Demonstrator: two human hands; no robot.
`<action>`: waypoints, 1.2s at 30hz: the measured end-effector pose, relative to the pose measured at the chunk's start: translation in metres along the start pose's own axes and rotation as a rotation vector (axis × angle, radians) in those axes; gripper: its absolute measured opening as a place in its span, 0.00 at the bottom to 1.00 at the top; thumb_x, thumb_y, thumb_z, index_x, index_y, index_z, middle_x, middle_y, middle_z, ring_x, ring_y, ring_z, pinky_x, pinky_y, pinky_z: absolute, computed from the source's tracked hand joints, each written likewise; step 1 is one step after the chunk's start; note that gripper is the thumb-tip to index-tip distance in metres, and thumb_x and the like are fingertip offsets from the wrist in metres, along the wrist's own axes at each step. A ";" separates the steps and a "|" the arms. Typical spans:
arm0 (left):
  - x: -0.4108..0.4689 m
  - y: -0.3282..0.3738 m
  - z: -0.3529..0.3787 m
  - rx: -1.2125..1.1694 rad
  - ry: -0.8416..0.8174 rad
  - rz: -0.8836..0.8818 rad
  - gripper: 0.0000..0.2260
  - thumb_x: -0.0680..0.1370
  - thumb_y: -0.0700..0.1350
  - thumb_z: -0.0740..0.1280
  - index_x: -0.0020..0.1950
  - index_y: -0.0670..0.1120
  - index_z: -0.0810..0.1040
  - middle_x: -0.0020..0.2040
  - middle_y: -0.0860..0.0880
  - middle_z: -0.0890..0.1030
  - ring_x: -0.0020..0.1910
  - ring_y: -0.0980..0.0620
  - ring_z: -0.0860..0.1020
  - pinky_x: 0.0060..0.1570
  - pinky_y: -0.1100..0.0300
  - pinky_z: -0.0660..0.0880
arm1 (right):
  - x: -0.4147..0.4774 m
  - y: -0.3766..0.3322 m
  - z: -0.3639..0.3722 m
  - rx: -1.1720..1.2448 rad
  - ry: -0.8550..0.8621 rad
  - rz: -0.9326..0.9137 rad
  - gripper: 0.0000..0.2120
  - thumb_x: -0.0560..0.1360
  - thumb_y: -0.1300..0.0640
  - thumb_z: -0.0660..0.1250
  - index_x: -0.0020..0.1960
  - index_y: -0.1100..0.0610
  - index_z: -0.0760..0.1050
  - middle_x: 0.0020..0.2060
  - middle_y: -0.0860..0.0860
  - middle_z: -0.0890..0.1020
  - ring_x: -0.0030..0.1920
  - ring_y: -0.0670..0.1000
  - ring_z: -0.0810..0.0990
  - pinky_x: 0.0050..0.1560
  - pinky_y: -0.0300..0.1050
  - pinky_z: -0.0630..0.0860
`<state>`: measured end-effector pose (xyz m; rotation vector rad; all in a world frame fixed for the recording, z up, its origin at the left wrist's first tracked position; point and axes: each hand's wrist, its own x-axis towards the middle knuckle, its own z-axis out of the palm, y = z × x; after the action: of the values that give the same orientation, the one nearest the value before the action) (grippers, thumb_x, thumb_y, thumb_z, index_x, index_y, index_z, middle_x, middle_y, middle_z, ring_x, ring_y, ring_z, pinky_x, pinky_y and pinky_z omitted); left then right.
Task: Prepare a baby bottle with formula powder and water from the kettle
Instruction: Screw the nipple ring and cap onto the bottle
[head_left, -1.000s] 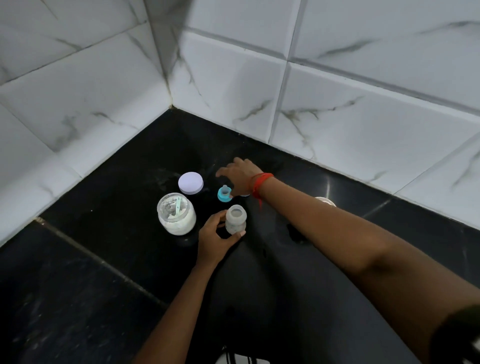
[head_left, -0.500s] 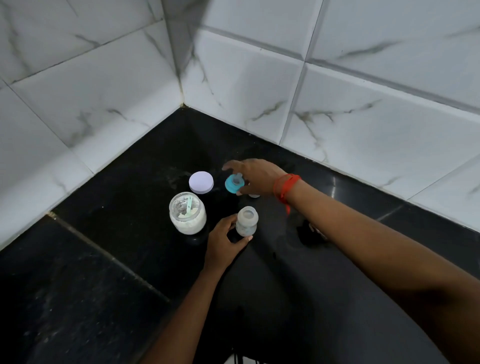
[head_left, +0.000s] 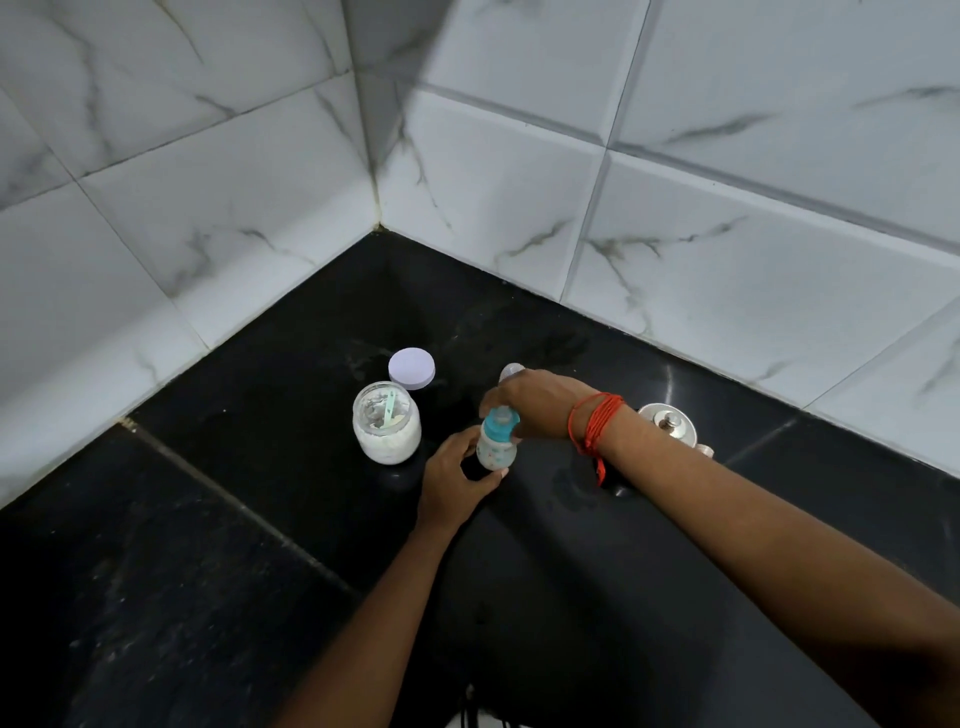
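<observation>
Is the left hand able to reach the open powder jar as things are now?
Probably yes: the powder jar stands beside the left hand, nothing between them. But that hand grips the baby bottle while the right hand holds the teal cap on it, so it must let go first.

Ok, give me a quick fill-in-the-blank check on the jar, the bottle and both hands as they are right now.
1. The powder jar stands with its lilac lid ____.
2. A pale green scoop lies inside the ____.
3. The left hand grips the baby bottle; the right hand holds the teal nipple ring on its ____.
4. The red thread is tied round the right ____.

Missing words: off; jar; top; wrist.
</observation>
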<state>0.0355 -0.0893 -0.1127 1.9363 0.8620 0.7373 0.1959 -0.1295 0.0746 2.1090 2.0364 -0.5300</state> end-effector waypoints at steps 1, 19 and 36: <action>0.000 0.000 0.000 -0.004 0.001 -0.003 0.29 0.68 0.46 0.83 0.67 0.45 0.81 0.61 0.50 0.84 0.59 0.55 0.82 0.60 0.62 0.79 | -0.001 -0.002 0.002 0.010 -0.001 0.022 0.25 0.74 0.57 0.73 0.69 0.48 0.74 0.62 0.53 0.79 0.61 0.54 0.79 0.58 0.47 0.77; 0.000 -0.003 0.002 -0.002 0.013 -0.003 0.28 0.68 0.48 0.83 0.66 0.45 0.82 0.59 0.50 0.84 0.58 0.55 0.83 0.60 0.60 0.79 | -0.009 0.004 0.013 0.098 0.125 -0.010 0.26 0.72 0.59 0.74 0.68 0.48 0.75 0.65 0.49 0.76 0.63 0.52 0.78 0.61 0.47 0.77; 0.002 -0.006 0.002 -0.012 -0.010 -0.017 0.29 0.68 0.48 0.82 0.68 0.46 0.81 0.62 0.50 0.84 0.60 0.57 0.82 0.62 0.63 0.78 | 0.004 -0.015 0.007 -0.159 0.066 0.081 0.23 0.75 0.45 0.71 0.65 0.56 0.77 0.58 0.56 0.81 0.56 0.55 0.80 0.54 0.48 0.81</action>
<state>0.0361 -0.0864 -0.1182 1.9186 0.8655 0.7208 0.1801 -0.1271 0.0686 2.1295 1.9458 -0.2797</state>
